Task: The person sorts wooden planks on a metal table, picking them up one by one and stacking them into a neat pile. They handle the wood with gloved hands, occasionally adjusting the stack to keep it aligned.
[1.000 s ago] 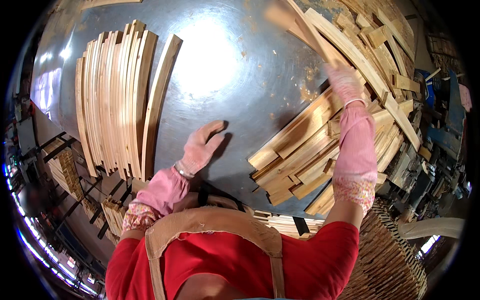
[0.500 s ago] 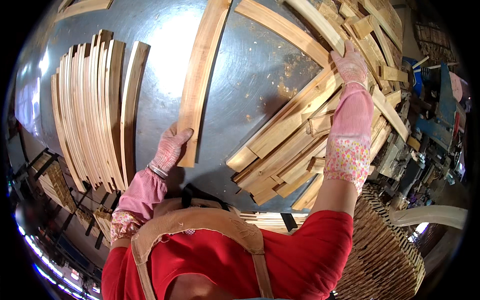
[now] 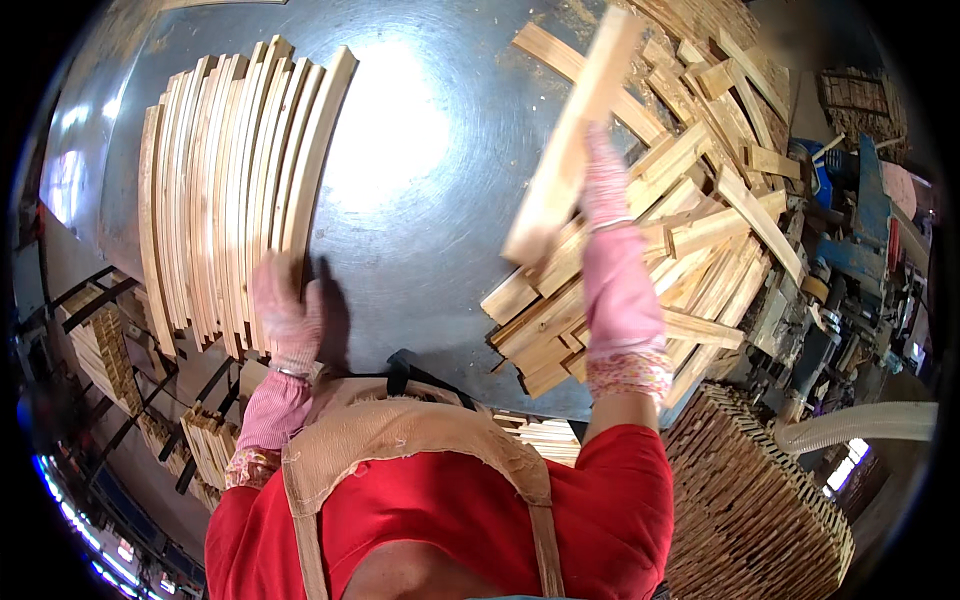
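My right hand (image 3: 605,185), in a pink glove and blurred by motion, grips a pale wooden strip (image 3: 572,140) held slanted above the table. Beneath and beside that hand lies a loose heap of wooden strips (image 3: 545,340). At the left, narrow wooden strips stand on edge, packed side by side in a row (image 3: 215,190). My left hand (image 3: 290,315), also gloved, rests at the near right end of this row. Its fingers are stretched out over the strip ends, with the thumb apart.
A grey metal table (image 3: 400,260) carries the wood. Another strip (image 3: 560,55) lies slanted at the far right, among sawdust. Stacked wood (image 3: 760,490) stands low at the right, near a pale hose (image 3: 860,428) and blue machinery (image 3: 860,255). More stacks (image 3: 100,350) sit on racks at lower left.
The strip from my left hand now stands at the row's right end, and the gap there has closed. My right hand has lifted a strip from the heap and swung it left.
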Demonstrator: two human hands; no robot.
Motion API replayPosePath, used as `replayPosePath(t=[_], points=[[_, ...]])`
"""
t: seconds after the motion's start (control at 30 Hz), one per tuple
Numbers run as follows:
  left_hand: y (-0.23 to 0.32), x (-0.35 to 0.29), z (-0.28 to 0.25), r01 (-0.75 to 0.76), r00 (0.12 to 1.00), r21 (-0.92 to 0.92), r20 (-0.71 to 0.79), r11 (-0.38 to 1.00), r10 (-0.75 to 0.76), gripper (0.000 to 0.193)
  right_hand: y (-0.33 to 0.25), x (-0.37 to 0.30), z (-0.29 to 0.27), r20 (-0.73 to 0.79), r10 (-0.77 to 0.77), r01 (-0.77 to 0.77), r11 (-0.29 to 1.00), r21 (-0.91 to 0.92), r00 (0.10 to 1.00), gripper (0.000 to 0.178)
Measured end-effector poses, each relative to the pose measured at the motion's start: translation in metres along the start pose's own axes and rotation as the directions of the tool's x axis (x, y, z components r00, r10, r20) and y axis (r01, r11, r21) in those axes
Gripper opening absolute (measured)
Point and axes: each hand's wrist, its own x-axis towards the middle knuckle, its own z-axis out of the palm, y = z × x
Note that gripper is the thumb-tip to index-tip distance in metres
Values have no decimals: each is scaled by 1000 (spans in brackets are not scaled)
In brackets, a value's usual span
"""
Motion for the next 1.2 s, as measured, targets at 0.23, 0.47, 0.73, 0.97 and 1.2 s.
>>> replayPosePath(t=[0.23,0.47,0.73,0.97,1.2], points=[[118,47,64,842,531,-522,846,-134,41,75,25,-6,74,396,-79,302,786,-540,915,72],[63,20,66,818,526,-531,846,-222,-88,50,-36,150,15,358,-380,249,-306,-919,853,94],[56,16,68,810,544,-561,828,-173,-139,51,-129,8,100,408,-671,785,533,-316,620,66],[47,13,75,762,626,-632,774,-141,-90,60,-163,-13,70,520,-376,-187,644,742,767,71],[44,2,3,876,421,-377,902,-300,98,71,34,-81,152,-81,-182,199,914,353,980,53]])
